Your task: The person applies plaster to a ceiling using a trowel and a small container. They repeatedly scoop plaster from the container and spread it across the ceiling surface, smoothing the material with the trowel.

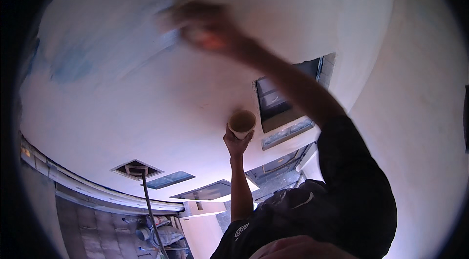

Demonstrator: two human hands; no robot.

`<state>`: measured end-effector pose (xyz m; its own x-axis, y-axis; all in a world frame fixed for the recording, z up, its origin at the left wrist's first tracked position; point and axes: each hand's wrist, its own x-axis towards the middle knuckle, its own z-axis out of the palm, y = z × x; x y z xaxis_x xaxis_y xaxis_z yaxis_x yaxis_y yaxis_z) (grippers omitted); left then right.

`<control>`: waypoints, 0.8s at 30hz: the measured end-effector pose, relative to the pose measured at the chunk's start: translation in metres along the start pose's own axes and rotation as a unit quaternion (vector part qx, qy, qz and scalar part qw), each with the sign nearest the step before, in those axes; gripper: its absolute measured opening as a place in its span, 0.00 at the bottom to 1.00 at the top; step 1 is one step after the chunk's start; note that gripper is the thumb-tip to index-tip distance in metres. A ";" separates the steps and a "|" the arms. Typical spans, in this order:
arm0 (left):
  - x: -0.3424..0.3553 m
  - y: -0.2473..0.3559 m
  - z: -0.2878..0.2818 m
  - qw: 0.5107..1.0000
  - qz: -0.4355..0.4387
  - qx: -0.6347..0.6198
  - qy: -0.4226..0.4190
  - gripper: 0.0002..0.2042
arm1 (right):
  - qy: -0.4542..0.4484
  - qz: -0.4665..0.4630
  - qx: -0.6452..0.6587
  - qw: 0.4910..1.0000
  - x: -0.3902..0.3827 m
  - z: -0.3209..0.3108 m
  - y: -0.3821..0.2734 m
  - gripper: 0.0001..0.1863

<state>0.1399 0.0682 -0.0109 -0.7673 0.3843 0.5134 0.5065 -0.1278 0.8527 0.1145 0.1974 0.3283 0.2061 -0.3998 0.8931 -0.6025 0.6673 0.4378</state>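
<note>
My left hand (237, 143) is wrapped around a light-coloured cup-shaped container (242, 135) with a round rim. The container's opening faces me, and its inside looks dull brownish; I cannot tell how full it is. My right arm reaches up and across to the left. At its end my right hand (215, 27) is smeared by motion beside the pale wall surface (146, 73). Something with an orange patch (211, 40) shows at that hand, too blurred for me to name or to tell how it is held. Bluish smudges mark the wall to the left of it.
A dark-framed window opening (273, 100) lies behind my right forearm. Lower left is a square recess (137, 168) with a long pole (152, 210) running down from it. Several bags and bottle-like items (163, 233) are piled by a tiled surface (95, 229).
</note>
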 end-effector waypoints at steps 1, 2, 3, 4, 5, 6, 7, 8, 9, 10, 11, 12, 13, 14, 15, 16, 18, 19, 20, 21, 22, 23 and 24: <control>-0.001 -0.003 0.000 1.000 0.010 0.003 0.006 0.33 | -0.050 0.111 -0.040 0.992 -0.010 -0.051 -0.002 0.11; 0.001 -0.007 0.005 1.000 0.026 0.001 0.003 0.32 | -0.061 0.074 -0.127 0.987 -0.025 -0.108 0.014 0.07; 0.001 -0.011 0.006 0.999 0.038 0.004 0.007 0.32 | -0.092 0.101 -0.164 0.977 -0.032 -0.162 0.010 0.06; 0.001 -0.009 0.006 0.999 0.047 0.012 0.010 0.32 | -0.094 0.191 -0.199 0.957 -0.034 -0.207 -0.002 0.09; 0.003 -0.007 0.009 0.998 0.058 0.017 0.010 0.32 | -0.085 0.203 -0.253 0.942 -0.047 -0.256 0.000 0.09; 0.004 -0.007 0.012 0.997 0.067 0.023 0.007 0.32 | -0.061 0.235 -0.290 0.926 -0.062 -0.299 0.003 0.09; 0.002 -0.008 0.014 0.998 0.066 0.012 0.008 0.32 | -0.046 0.238 -0.321 0.916 -0.066 -0.326 -0.006 0.08; 0.002 -0.013 0.013 0.998 0.067 0.005 0.009 0.32 | -0.018 0.262 -0.319 0.911 -0.074 -0.343 -0.016 0.08; 0.002 -0.015 0.012 0.998 0.068 -0.002 0.011 0.31 | -0.002 0.268 -0.365 0.892 -0.082 -0.355 -0.027 0.08; 0.003 -0.017 0.012 0.997 0.070 0.002 0.010 0.32 | 0.077 0.327 -0.318 0.886 -0.091 -0.360 -0.040 0.06; 0.004 -0.019 0.013 0.997 0.073 0.003 0.008 0.32 | 0.119 0.362 -0.317 0.869 -0.101 -0.366 -0.054 0.05; 0.003 -0.021 0.013 0.997 0.073 0.006 0.005 0.32 | 0.165 0.391 -0.305 0.853 -0.117 -0.370 -0.068 0.06; 0.001 -0.018 0.012 0.998 0.063 0.001 0.007 0.32 | 0.210 0.423 -0.292 0.832 -0.142 -0.374 -0.082 0.06; 0.001 -0.013 0.013 0.999 0.054 -0.006 0.005 0.32 | 0.256 0.424 -0.222 0.840 -0.178 -0.385 -0.096 0.07; 0.002 -0.009 0.013 0.999 0.046 -0.011 0.004 0.31 | 0.303 0.423 -0.150 0.841 -0.225 -0.398 -0.110 0.09; 0.002 -0.009 0.013 0.999 0.041 -0.028 0.002 0.31 | 0.319 0.411 -0.083 0.850 -0.282 -0.410 -0.128 0.12; 0.000 -0.012 0.009 0.998 0.032 -0.050 0.005 0.30 | 0.233 0.534 -0.293 0.758 -0.368 -0.378 -0.183 0.09; 0.000 -0.016 0.006 0.999 0.034 -0.024 0.002 0.29 | 0.042 0.577 -0.526 0.623 -0.401 -0.356 -0.214 0.08; 0.001 -0.021 0.004 0.999 0.035 -0.020 -0.003 0.29 | -0.032 0.564 -0.530 0.632 -0.431 -0.335 -0.247 0.10; 0.001 -0.027 0.005 0.999 0.032 -0.019 -0.005 0.29 | 0.101 0.664 -0.357 0.649 -0.470 -0.320 -0.280 0.09; -0.001 -0.031 0.008 0.999 0.026 -0.021 -0.008 0.29 | 0.335 0.696 -0.142 0.619 -0.507 -0.308 -0.314 0.10; 0.000 -0.029 0.011 1.000 0.021 -0.003 0.001 0.30 | 0.516 0.675 -0.024 0.526 -0.543 -0.297 -0.346 0.14; -0.001 -0.028 0.013 1.000 0.031 -0.002 0.001 0.30 | 0.453 0.711 -0.092 0.530 -0.556 -0.283 -0.367 0.13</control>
<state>0.1315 0.0831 -0.0365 -0.7354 0.3740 0.5651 0.5516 -0.1540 0.8198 0.4391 0.3526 -0.2993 -0.0186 0.9996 -0.0195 -0.5774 -0.0267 -0.8160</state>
